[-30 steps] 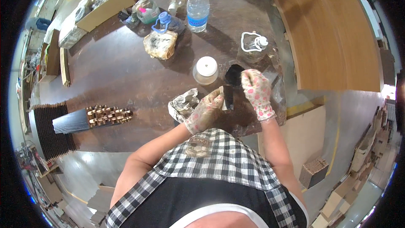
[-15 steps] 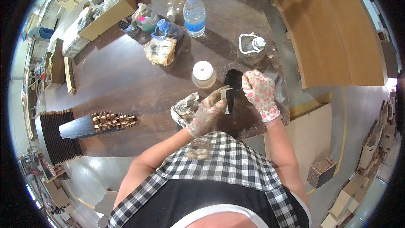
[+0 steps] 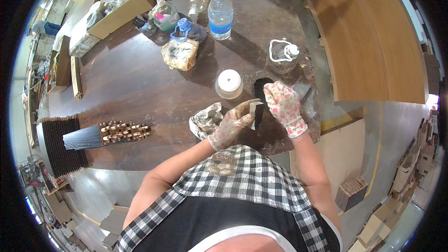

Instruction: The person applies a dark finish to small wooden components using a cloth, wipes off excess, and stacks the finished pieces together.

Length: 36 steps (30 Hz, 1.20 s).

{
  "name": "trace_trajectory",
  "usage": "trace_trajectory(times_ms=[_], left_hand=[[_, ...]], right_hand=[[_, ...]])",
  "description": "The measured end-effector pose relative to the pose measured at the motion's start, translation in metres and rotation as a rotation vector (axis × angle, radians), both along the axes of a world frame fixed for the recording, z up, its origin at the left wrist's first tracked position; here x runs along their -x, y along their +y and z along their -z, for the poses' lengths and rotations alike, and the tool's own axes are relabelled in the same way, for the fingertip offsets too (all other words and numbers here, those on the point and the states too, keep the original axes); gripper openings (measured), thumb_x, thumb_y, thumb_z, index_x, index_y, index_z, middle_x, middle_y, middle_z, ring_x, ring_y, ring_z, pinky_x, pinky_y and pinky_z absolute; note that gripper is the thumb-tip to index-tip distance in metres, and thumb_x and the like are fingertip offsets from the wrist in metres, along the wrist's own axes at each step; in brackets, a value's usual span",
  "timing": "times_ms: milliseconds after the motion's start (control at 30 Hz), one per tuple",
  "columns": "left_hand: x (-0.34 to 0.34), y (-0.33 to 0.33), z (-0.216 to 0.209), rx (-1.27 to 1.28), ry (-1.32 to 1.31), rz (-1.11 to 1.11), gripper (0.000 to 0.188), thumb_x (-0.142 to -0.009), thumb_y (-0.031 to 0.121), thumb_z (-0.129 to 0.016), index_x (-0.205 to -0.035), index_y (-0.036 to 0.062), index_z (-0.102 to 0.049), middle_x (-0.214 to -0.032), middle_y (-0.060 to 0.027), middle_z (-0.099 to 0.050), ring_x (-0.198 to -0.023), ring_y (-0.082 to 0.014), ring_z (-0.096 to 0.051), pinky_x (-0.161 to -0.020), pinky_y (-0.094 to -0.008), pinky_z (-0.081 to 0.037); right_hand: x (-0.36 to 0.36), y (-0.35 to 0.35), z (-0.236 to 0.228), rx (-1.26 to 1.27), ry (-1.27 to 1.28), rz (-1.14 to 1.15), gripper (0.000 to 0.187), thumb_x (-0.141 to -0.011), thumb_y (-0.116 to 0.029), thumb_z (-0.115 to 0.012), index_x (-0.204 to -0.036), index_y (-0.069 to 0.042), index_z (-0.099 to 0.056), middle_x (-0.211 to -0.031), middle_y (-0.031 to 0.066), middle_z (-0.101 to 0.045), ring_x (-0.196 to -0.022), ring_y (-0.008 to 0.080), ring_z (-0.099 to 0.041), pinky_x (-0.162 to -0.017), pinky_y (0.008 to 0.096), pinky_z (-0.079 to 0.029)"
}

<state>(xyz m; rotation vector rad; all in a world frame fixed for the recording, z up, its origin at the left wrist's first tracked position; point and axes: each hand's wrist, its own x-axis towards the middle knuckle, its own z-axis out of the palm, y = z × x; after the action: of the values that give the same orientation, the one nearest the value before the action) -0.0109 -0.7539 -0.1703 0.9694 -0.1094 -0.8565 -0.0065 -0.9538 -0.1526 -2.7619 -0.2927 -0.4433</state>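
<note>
We've got the thin dark piece (image 3: 258, 120) by its pale side in our left hand (image 3: 232, 126), just above the tabletop (image 3: 177, 112) and between our two hands. Honestly, we'd go for a light pinch near the edge so it doesn't bend or twist, with the dark face clear of our glove. Pose-wise, the left thumb and fingers look nearly together on it, index stretched forward. Our right hand (image 3: 283, 105) is curled in, knuckles up, beside the black patch (image 3: 258, 87); we can't tell if anything's inside.
</note>
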Motion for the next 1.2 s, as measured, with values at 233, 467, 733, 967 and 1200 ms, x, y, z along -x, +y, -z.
trace_trajectory(times_ms=[233,467,733,967,1200], left_hand=[[0.001,0.0,0.012,-0.016,-0.005,0.028,0.051,-0.096,0.022,-0.06,-0.141,0.0025,-0.045,-0.123,-0.0003,-0.057,-0.102,-0.0072,-0.051,-0.091,-0.0241,-0.042],[-0.003,0.002,-0.001,-0.129,-0.122,0.062,0.053,-0.097,0.029,-0.059,-0.14,0.0022,-0.046,-0.12,-0.0007,-0.057,-0.099,-0.0076,-0.051,-0.089,-0.0245,-0.042],[0.008,-0.001,-0.004,-0.002,0.143,-0.097,0.04,-0.1,0.031,-0.054,-0.131,0.0053,-0.049,-0.099,0.0059,-0.057,-0.084,-0.0019,-0.048,-0.074,-0.0182,-0.041],[0.01,0.004,0.014,0.028,0.2,-0.11,0.044,-0.097,0.038,-0.058,-0.134,0.0184,-0.046,-0.126,0.0058,-0.052,-0.116,-0.0134,-0.05,-0.097,-0.0382,-0.043],[0.007,-0.004,-0.01,0.113,0.311,-0.114,0.041,-0.098,0.045,-0.054,-0.129,0.0187,-0.048,-0.117,0.0023,-0.055,-0.102,-0.0147,-0.054,-0.085,-0.0351,-0.047]], right_hand=[[0.0,-0.011,-0.008,-0.06,-0.033,0.022,0.01,-0.084,-0.017,-0.065,-0.089,-0.008,-0.068,-0.086,0.0088,-0.066,-0.075,0.0269,-0.066,-0.067,0.0371,-0.053],[0.016,-0.009,-0.005,-0.469,0.204,0.24,0.01,-0.087,-0.013,-0.062,-0.084,-0.004,-0.068,-0.078,0.0134,-0.067,-0.069,0.026,-0.066,-0.064,0.0345,-0.05],[0.042,-0.009,-0.002,-1.345,0.292,0.681,0.011,-0.094,-0.014,-0.059,-0.088,-0.007,-0.065,-0.065,-0.0051,-0.058,-0.052,0.004,-0.05,-0.047,0.0198,-0.036],[0.052,-0.006,0.008,-1.532,0.238,0.616,0.01,-0.096,-0.013,-0.058,-0.091,-0.008,-0.065,-0.07,-0.0026,-0.061,-0.054,0.0022,-0.051,-0.046,0.0171,-0.039],[0.061,0.01,-0.007,-1.367,0.03,0.495,0.012,-0.095,-0.01,-0.058,-0.098,-0.004,-0.068,-0.077,0.0016,-0.066,-0.063,0.0067,-0.059,-0.055,0.0215,-0.048]])
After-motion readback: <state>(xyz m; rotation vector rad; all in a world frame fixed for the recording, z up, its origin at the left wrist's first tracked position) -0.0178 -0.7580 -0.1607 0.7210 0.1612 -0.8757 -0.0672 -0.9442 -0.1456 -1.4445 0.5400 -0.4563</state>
